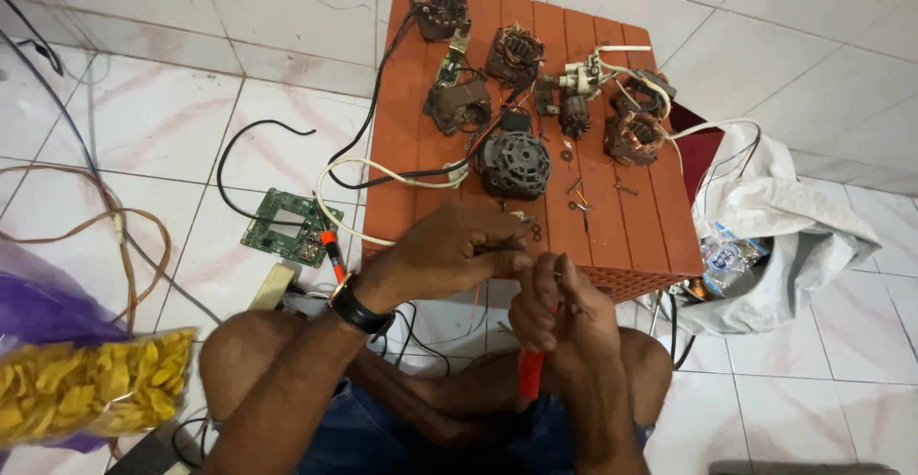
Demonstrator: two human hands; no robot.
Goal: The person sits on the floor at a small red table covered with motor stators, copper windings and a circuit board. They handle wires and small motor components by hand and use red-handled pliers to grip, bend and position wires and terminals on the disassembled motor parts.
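Right hand [564, 317] holds a red-handled tool [531, 372] in a closed grip; left hand [449, 255] pinches a small metal part [521, 241]. Should the tool slip, I judge it could jab the left fingers just beside it.

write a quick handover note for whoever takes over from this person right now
Left hand: closed on a small part too hidden to tell, over the near edge of the red crate.
Right hand: gripping a red-handled tool, tip hidden, close to the left hand.
On the crate: round motor, copper-wound coils, loose screws.
On the floor, left: green circuit board.
Done: motors lie in pieces.
Left: whatever is held between the hands, apparently unfinished.
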